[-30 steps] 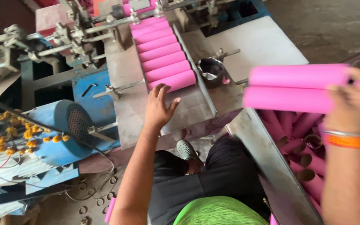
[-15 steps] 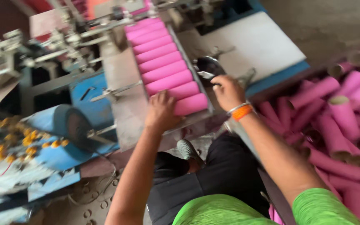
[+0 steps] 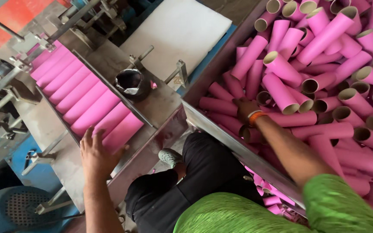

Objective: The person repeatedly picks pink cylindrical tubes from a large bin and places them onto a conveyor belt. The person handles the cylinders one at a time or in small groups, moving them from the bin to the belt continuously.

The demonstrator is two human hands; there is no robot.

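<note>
Hands split between feed tray and tube bin

Pink cardboard tubes (image 3: 87,101) lie side by side in a row on the sloped grey metal feed tray (image 3: 160,103) of the machine. The left hand (image 3: 98,151) lies flat at the lower end of that row, fingers (image 3: 109,137) spread wide and touching the last tube, gripping nothing. Half a second ago the right hand was beside it at the row; now the right hand (image 3: 245,108), with an orange band at the wrist, has moved over into the metal-walled bin (image 3: 221,129) of loose pink tubes (image 3: 324,77) and rests among them. Whether its fingers have closed on a tube cannot be told. A small dark metal cup (image 3: 129,82) stands on the tray beside the row, and a white board (image 3: 178,30) lies beyond it. A blue motor housing (image 3: 9,211) sits low on the left.
</note>
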